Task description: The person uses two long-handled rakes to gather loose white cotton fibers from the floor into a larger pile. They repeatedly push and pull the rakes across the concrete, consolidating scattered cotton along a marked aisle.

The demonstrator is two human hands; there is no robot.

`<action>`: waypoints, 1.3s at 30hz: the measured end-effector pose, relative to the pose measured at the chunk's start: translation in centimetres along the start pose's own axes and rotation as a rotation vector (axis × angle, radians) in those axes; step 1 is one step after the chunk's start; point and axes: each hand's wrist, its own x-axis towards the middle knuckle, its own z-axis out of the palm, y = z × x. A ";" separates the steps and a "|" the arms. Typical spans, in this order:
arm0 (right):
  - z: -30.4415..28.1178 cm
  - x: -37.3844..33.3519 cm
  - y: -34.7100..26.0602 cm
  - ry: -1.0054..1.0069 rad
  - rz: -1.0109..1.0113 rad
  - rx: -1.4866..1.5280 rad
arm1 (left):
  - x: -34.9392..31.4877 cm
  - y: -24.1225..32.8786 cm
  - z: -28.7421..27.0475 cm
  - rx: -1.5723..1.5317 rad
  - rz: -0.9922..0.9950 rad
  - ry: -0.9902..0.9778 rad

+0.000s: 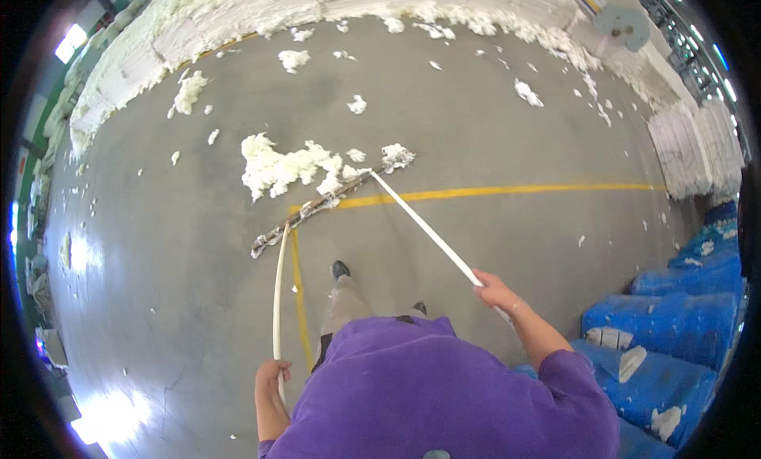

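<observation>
My left hand (273, 370) is closed around a long white pole (277, 300) at the lower left. My right hand (493, 290) grips a second white pole (424, 227), held out to the right. Both poles run forward to one long, narrow floor mop head (317, 204), which lies slanted on the floor, its right end farther away. Grey-white fluff clings along the head. Against its far side rests a heap of white cotton-like fibre (273, 167), and a smaller clump (398, 157) sits at the right end.
Yellow lines (476, 192) mark the grey floor (507, 253). White fibre bales (238, 23) curve along the far side, with loose tufts (293, 60) scattered before them. Wrapped bales (680, 150) stand at right, above blue-covered bundles (662, 320).
</observation>
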 end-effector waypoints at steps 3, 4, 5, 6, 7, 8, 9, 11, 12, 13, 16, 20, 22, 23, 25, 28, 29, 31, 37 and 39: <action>3.6 9.0 -8.3 -0.021 -0.067 0.051 | 3.9 6.6 -3.8 0.098 0.077 0.005; 4.9 11.6 -10.5 -0.042 -0.090 0.113 | 4.9 7.8 -4.7 0.142 0.074 0.015; 6.5 13.3 -12.9 -0.046 -0.060 0.129 | 5.4 8.8 -6.1 0.087 0.105 0.007; 7.8 15.5 -15.6 -0.045 -0.032 0.153 | 6.1 10.6 -7.5 0.046 0.129 0.015; 8.7 17.5 -18.1 -0.043 -0.006 0.177 | 6.7 12.4 -8.9 0.026 0.177 0.022; 9.2 18.9 -20.1 -0.049 -0.007 0.190 | 7.1 13.8 -10.4 0.039 0.146 0.024; 9.7 19.7 -21.6 -0.056 0.000 0.204 | 7.4 15.0 -11.8 0.077 0.130 0.022; 10.1 20.3 -23.6 -0.066 0.016 0.225 | 8.0 16.7 -13.7 0.120 0.108 0.016; 10.0 20.2 -24.3 -0.068 0.021 0.234 | 8.4 17.3 -14.4 0.123 0.106 0.017; 9.9 20.1 -25.0 -0.054 0.045 0.232 | 9.0 18.1 -15.0 0.141 0.106 0.031; 9.7 19.6 -26.7 -0.061 0.032 0.250 | 11.7 20.2 -15.4 -0.004 0.132 0.012; 10.2 20.4 -29.5 -0.038 0.128 0.177 | 15.0 24.3 -15.4 0.182 0.118 0.023; 9.5 21.8 -31.3 -0.053 0.132 0.164 | 15.2 27.2 -15.0 0.204 0.115 0.031; 9.3 22.5 -32.1 -0.063 0.139 0.153 | 14.9 28.7 -14.6 0.152 0.110 0.036; 8.3 24.4 -34.1 -0.062 0.108 0.100 | 13.7 33.2 -13.9 0.143 0.123 0.091; 6.1 29.4 -39.2 -0.084 0.095 0.117 | 12.0 41.4 -13.3 0.278 0.139 0.181; 5.3 31.1 -41.2 -0.088 0.090 0.125 | 12.1 44.2 -13.5 0.324 0.132 0.176; 4.1 35.0 -45.5 -0.115 0.066 0.086 | 13.6 49.4 -14.4 0.377 0.143 0.181; 1.4 47.7 -58.4 -0.130 0.129 0.115 | 23.4 59.5 -17.5 0.178 0.087 0.042; 1.3 52.8 -63.2 -0.152 0.104 0.131 | 26.7 64.2 -19.0 0.066 0.088 0.042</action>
